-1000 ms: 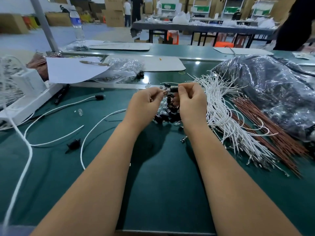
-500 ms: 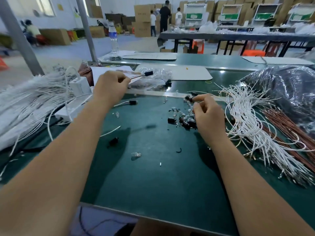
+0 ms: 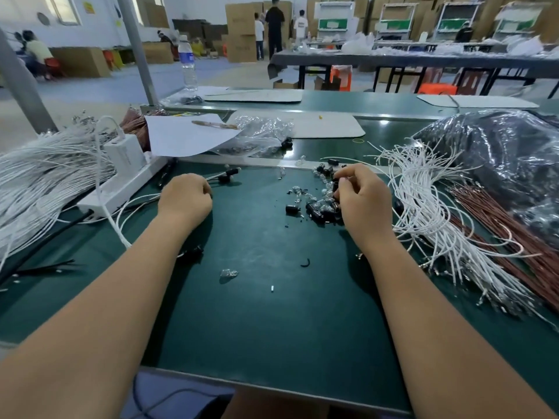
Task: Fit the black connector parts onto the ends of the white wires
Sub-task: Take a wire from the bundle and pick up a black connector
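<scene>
Black connector parts [image 3: 320, 210] lie in a loose scatter on the green mat [image 3: 272, 313], small, stubby and cylindrical, mixed with little clear glass bulbs [image 3: 325, 193] that catch the light. The right hand [image 3: 364, 201] rests at the right edge of this scatter, its fingers curled and pinching one dark part from the heap near the fingertips [image 3: 340, 181]. The left hand [image 3: 185, 198] sits to the left of the scatter with fingers curled under; a thin wire runs past its knuckles toward a finished black-capped lead [image 3: 228, 173] just beyond, but whether the hand actually grips that wire cannot be told. White wires [image 3: 423, 207] fan out in a thick bundle just right of the right hand, their metal-tipped ends pointing toward the near right; reddish-brown wires [image 3: 514, 231] lie beside them farther right. Another large sheaf of white wire [image 3: 36, 176] fills the far left, next to a white power strip [image 3: 127, 182]. One loose bulb [image 3: 229, 273] and a curved black scrap [image 3: 306, 263] lie nearer on the mat.
</scene>
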